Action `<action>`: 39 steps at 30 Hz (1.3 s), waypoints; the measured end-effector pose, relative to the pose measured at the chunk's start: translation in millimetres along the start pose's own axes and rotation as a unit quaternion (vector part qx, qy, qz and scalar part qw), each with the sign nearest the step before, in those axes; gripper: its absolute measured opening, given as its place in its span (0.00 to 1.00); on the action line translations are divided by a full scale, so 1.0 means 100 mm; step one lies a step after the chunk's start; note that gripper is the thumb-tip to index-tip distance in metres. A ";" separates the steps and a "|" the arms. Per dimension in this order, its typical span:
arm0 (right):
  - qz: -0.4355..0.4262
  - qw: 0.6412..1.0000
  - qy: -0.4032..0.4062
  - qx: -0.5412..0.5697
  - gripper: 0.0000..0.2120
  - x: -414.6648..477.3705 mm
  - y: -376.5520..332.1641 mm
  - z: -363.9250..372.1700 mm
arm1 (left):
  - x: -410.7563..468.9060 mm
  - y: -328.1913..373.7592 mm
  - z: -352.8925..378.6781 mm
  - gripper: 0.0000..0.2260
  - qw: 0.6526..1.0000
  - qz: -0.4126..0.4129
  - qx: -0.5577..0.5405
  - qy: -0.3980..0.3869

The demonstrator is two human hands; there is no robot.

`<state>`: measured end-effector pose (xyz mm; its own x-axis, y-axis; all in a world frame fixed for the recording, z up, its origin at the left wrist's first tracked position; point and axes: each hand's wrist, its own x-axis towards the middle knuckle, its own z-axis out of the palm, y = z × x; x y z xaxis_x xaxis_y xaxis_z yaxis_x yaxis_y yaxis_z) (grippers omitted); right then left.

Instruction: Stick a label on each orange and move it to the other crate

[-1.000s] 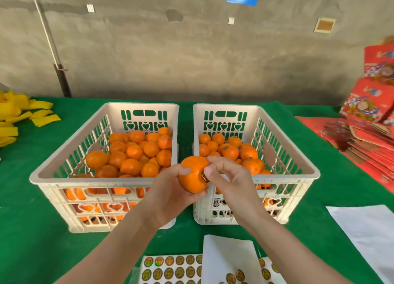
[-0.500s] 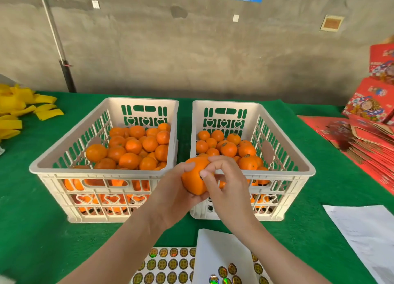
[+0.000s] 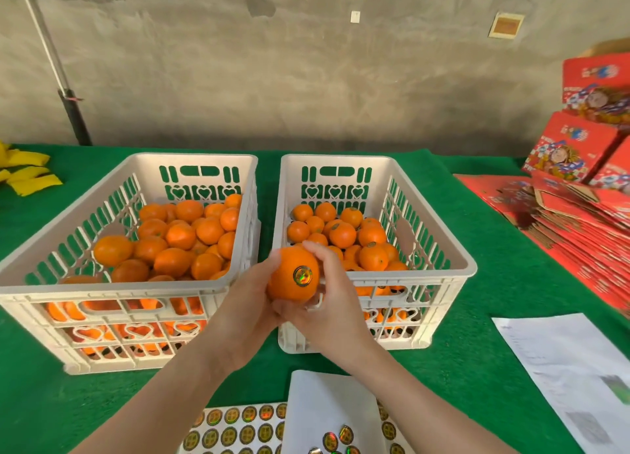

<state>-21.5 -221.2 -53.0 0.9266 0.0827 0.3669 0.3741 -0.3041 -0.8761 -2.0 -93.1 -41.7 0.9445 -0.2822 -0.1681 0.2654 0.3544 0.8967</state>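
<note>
The left hand [image 3: 243, 305] and right hand [image 3: 332, 312] both grip one round orange fruit [image 3: 284, 288] bearing a shiny round label [image 3: 302, 276]. It is held at the near rims, between the left white plastic crate [image 3: 112, 288] and the right white plastic crate [image 3: 439, 278].

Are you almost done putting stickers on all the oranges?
Not nearly. Done: the right crate holds a smaller pile, several labelled oranges showing. In hand: the left grip and right grip hold one orange with its shiny label on, not yet dropped in. Left: the left crate is heaped with plain oranges, and the sticker sheet has plenty.
</note>
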 end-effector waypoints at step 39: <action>0.213 0.874 -0.352 -0.260 0.27 -0.52 1.42 -0.27 | 0.92 -0.21 0.09 0.09 0.771 0.284 0.542 0.176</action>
<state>-17.6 -293.8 -188.0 0.8405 0.3647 -0.4007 0.0916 -0.8246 -0.5583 77.2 -134.7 -72.5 0.8935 -0.0286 0.4481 -0.3476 -0.6757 0.6501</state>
